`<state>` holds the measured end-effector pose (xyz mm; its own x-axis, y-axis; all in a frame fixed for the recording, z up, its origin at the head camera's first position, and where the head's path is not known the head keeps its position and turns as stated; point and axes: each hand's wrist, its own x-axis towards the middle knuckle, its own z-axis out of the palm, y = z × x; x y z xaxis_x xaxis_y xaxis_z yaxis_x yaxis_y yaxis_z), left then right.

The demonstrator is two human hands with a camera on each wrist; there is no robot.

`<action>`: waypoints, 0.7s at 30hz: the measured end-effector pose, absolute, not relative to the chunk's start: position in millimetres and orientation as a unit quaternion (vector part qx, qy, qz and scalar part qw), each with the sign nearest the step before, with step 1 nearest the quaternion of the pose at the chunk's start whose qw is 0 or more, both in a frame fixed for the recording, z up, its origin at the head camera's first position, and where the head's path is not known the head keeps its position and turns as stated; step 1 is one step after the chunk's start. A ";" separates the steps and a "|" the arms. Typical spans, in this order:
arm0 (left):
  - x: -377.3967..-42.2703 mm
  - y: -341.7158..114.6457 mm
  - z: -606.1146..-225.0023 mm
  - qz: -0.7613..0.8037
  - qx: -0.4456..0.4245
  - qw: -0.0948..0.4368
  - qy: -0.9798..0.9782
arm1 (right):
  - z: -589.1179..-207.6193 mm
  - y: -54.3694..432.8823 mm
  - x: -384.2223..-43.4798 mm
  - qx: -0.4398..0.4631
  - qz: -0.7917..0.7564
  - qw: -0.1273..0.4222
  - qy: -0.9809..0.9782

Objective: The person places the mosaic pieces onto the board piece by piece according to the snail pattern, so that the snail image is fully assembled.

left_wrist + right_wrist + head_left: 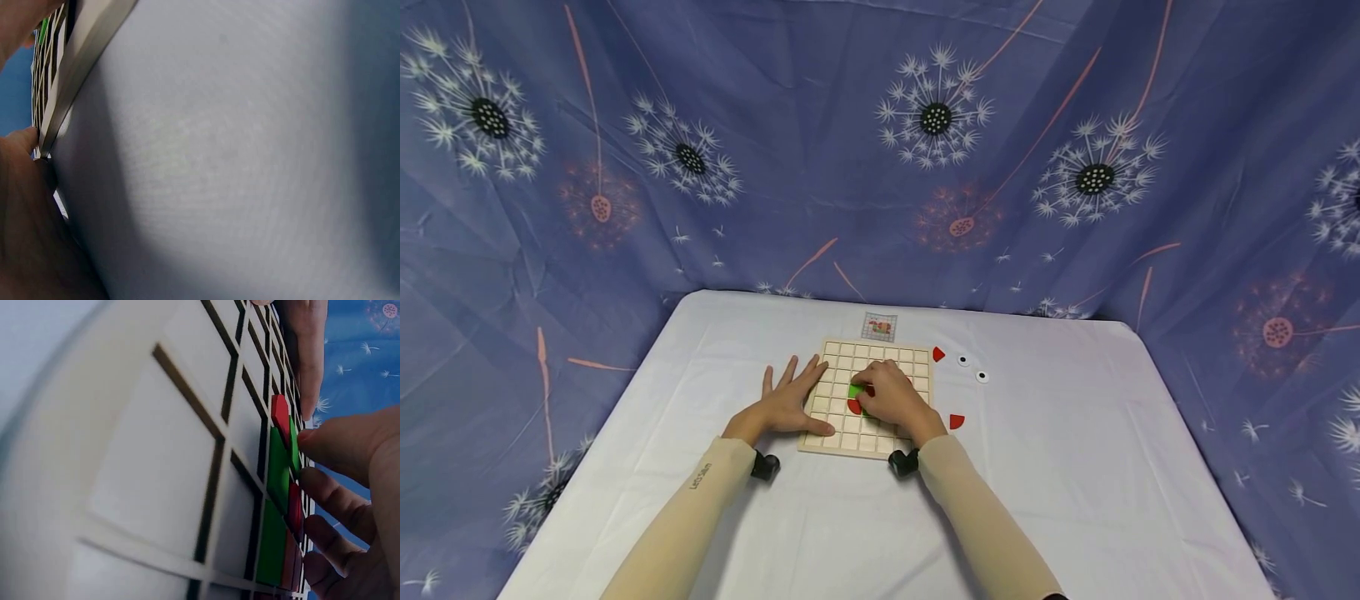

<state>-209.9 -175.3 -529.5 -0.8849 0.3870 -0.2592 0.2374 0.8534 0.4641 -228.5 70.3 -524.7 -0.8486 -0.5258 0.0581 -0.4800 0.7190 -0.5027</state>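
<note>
A wooden grid board lies on the table with several green and red tiles set in its middle squares. My right hand reaches over these, thumb and index fingertips bent at a green tile. Just below that tile sits a red rounded tile. In the right wrist view the thumb meets the green tile, beside a red tile and another green one. My left hand rests with fingers spread along the board's left edge, thumb lying over its lower left squares.
Behind the board lies a small pattern card. To its right are a red piece, two white eye discs and a red quarter-round piece. A patterned blue curtain borders the white table.
</note>
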 end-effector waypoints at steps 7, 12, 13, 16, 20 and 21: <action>-210.8 -176.0 -529.1 0.217 0.165 0.174 0.946 | -528.3 77.6 -221.8 -0.251 -0.306 0.032 0.918; -211.1 -175.7 -527.6 0.219 0.166 0.176 0.945 | -529.4 90.3 -222.9 -0.235 -0.337 0.023 0.912; -211.2 -175.5 -527.6 0.220 0.165 0.177 0.945 | -529.2 93.8 -224.3 -0.233 -0.342 0.020 0.910; -211.1 -175.4 -528.8 0.220 0.164 0.177 0.945 | -527.6 105.7 -229.1 -0.220 -0.344 0.017 0.913; -210.7 -175.8 -529.9 0.222 0.164 0.173 0.945 | -525.0 124.9 -237.9 -0.198 -0.343 0.012 0.918; -210.6 -175.9 -530.2 0.224 0.165 0.171 0.945 | -524.6 130.1 -240.1 -0.190 -0.342 0.013 0.920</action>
